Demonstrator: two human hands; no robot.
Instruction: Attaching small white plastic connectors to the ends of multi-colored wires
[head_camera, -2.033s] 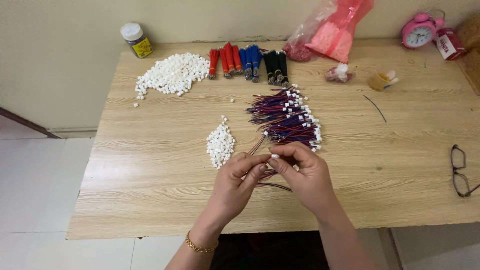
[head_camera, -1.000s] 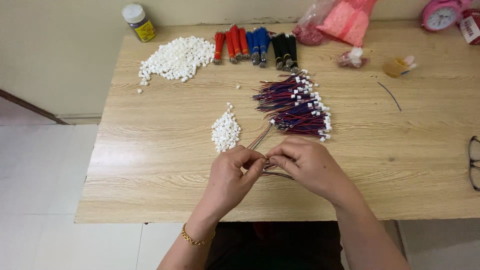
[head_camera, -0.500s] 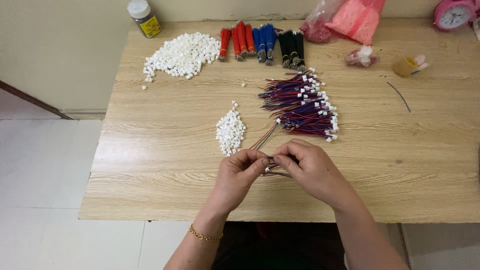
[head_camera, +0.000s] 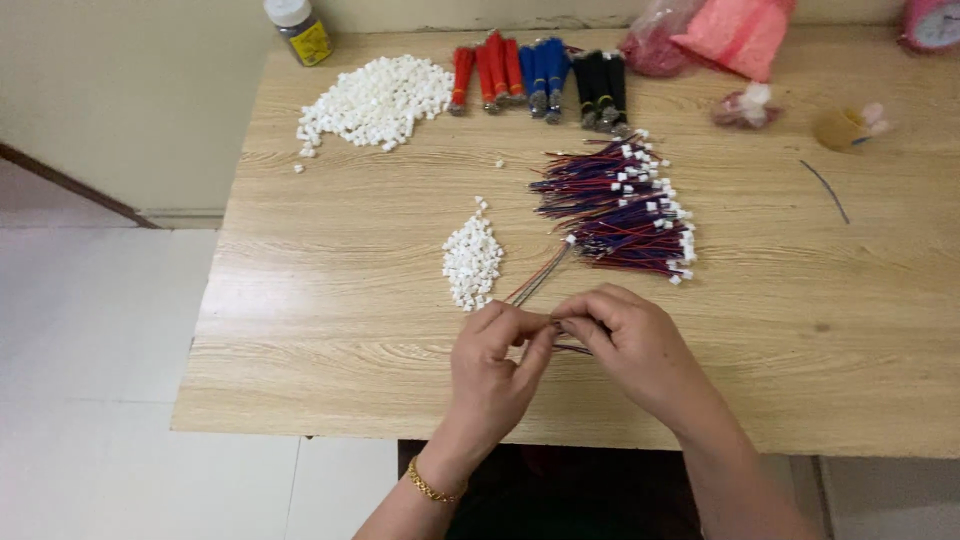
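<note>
Closest to us, both hands meet over the front part of the wooden worktop (head_camera: 330, 330). Our left hand (head_camera: 492, 365), gold bracelet (head_camera: 428, 487) on the wrist, pinches a thin bundle of wires (head_camera: 535, 280) with thumb and fingers, and our right hand (head_camera: 630, 345) grips the same bundle right next to it, fingertips touching the left ones. The wires run up and away from the hands toward the back right, ending in a small white connector (head_camera: 570, 240).

Just beyond the left hand sits a small heap of white plastic connector housings (head_camera: 471, 258). To the right of that, a big stack of finished red, blue and black wire leads (head_camera: 625, 205) with white plugs lies fanned out, close to the tip of the held wires.

Further back there's a larger pile of white housings (head_camera: 375, 98), then a row of red, blue and black wire bundles (head_camera: 540, 75) near the far edge. A yellow-labelled jar (head_camera: 300, 30) stands at the back left corner, pink plastic bags (head_camera: 715, 35) at the back right, and one loose dark wire (head_camera: 825, 190) lies off to the right.
</note>
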